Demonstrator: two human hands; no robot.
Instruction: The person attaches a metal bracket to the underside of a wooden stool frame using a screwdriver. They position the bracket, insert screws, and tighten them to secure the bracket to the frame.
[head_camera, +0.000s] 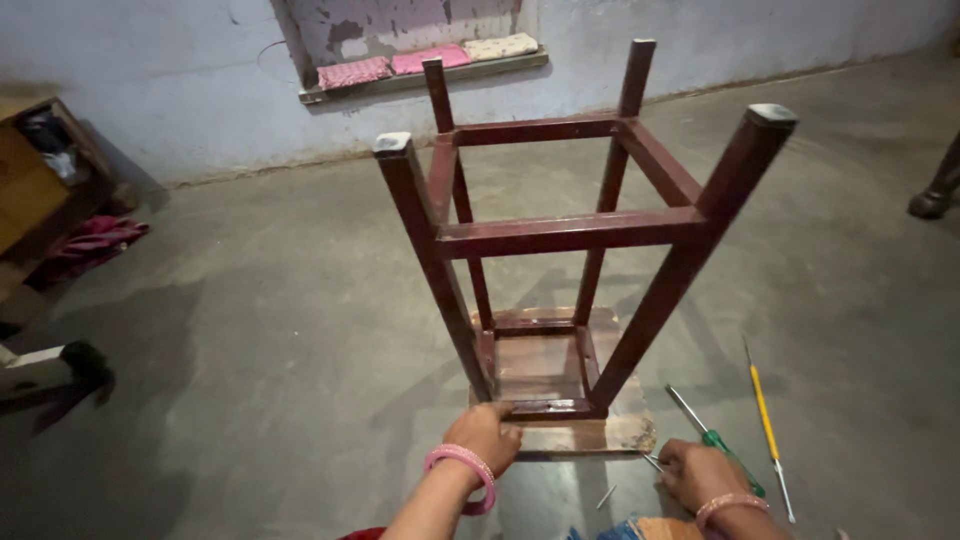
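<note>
A grey concrete floor (280, 330) fills the frame, with a pale blue wall (180, 90) running across the top. An upturned dark red wooden stool (560, 235) stands at centre, seat flat on the floor, four legs pointing up toward the camera and the upper part of the frame. At the upper left edge sits a wooden cupboard (35, 170) with a heap of pink cloth (90, 243) just beside it. A wall ledge (425, 70) at top centre carries pink and cream folded cloths.

At bottom centre the left hand (485, 437), a pink bangle at its wrist, rests with fingers curled on the near edge of the stool's seat, below the lower left leg. The right hand (700, 474), at bottom right just beside the seat's corner, is closed around a green-handled screwdriver (712, 438). A yellow-handled screwdriver (768, 425) lies on the floor right of it, apart from both hands. A small nail (606, 496) lies between the hands.
</note>
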